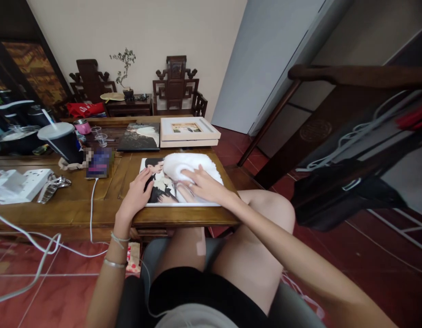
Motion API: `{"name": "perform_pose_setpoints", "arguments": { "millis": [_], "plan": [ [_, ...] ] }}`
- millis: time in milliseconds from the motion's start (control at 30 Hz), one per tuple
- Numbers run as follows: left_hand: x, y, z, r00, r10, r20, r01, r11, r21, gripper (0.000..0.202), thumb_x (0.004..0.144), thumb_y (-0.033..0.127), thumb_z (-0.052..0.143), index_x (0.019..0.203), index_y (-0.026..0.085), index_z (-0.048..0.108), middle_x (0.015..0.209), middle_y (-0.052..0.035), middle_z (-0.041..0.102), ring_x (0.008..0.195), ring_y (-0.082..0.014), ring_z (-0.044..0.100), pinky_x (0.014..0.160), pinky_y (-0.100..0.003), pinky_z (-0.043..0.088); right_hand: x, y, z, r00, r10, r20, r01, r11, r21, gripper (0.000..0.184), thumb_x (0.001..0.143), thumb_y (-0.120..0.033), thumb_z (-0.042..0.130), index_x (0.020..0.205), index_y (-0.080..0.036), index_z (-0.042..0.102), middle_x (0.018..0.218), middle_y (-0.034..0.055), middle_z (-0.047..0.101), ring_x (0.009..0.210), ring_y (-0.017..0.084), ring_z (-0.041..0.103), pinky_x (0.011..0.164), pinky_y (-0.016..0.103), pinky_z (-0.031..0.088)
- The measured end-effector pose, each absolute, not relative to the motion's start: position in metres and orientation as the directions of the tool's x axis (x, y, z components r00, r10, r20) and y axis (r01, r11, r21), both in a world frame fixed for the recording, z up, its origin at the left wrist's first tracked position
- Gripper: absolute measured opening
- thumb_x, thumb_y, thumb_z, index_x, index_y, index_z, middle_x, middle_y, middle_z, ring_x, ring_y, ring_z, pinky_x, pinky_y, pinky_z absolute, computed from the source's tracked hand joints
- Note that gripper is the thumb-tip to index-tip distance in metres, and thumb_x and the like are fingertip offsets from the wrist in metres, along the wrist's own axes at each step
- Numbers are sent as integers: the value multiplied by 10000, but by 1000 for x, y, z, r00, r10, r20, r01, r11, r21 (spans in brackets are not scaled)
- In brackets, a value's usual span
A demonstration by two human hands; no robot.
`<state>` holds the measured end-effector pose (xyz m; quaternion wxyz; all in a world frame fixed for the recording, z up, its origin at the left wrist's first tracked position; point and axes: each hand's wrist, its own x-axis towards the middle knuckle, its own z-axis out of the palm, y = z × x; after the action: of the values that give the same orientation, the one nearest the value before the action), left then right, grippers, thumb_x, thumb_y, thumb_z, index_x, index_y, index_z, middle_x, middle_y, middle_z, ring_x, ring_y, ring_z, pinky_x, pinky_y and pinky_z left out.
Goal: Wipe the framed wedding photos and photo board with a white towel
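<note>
A glossy photo print (160, 184) of a couple lies flat on the wooden table, close to its front edge. Along its left side rests my left hand (139, 190), fingers stretched out and slightly spread over the border. My right hand (206, 186) presses a fluffy white cloth (193, 160) onto the right half of the print, its fingers sunk into the bunched fabric. The cloth covers the print's upper right part. Behind the print are a dark photo panel (139, 136) and a pale framed picture (190, 132).
A lidded cup with a straw (62, 141), a phone (99, 164) on a white cable, a power strip (33, 182) and a clear plastic-looking clip (53, 187) occupy the table's left side. Small clear cups (101, 139) stand farther back. A wooden chair (275, 132) is at right.
</note>
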<state>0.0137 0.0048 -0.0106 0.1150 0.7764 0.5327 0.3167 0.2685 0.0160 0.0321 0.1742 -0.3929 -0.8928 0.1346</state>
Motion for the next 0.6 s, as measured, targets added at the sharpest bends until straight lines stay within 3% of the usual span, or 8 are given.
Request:
{"name": "perform_pose_setpoints", "arguments": {
  "millis": [67,167,333,433,600],
  "plan": [
    [13,5,-11,232,904,360,754,-401,520,498,986,320,412,1416,102,537,1546,-159,450,1463,-248,392,1233,-454,277,261,44,29,-617,762,197,678,642,-358,375,945,-218,383,1262,-184,582,1508,153,493,1443,397,345,1108,737,190],
    [12,5,-12,230,905,357,749,-399,528,490,986,325,422,1422,132,534,1549,-143,453,1464,-247,391,1229,-461,285,251,67,28,-615,772,159,712,631,-308,453,915,-176,424,1345,-178,566,1592,145,386,1514,426,150,1084,795,145],
    [13,6,-13,219,898,383,738,-409,536,470,984,317,431,1410,157,549,1536,-119,480,1452,-237,412,1233,-445,289,246,40,30,-664,735,137,701,675,-230,435,934,-147,426,1326,-180,614,1563,152,433,1513,428,145,1078,808,170],
    [15,5,-12,215,905,367,752,-393,529,477,985,304,421,1403,115,550,1531,-148,479,1459,-246,400,1233,-452,286,250,-2,35,-695,713,96,676,693,-251,401,947,-144,428,1281,-169,649,1572,154,419,1522,423,118,1101,790,174],
    [17,3,-8,204,921,331,765,-361,534,475,978,276,430,1414,119,540,1543,-146,462,1465,-249,388,1228,-455,292,260,-65,47,-759,651,-2,621,723,-304,446,840,-28,469,1211,-171,673,1592,118,394,1530,398,65,1133,773,144]
  ]
}}
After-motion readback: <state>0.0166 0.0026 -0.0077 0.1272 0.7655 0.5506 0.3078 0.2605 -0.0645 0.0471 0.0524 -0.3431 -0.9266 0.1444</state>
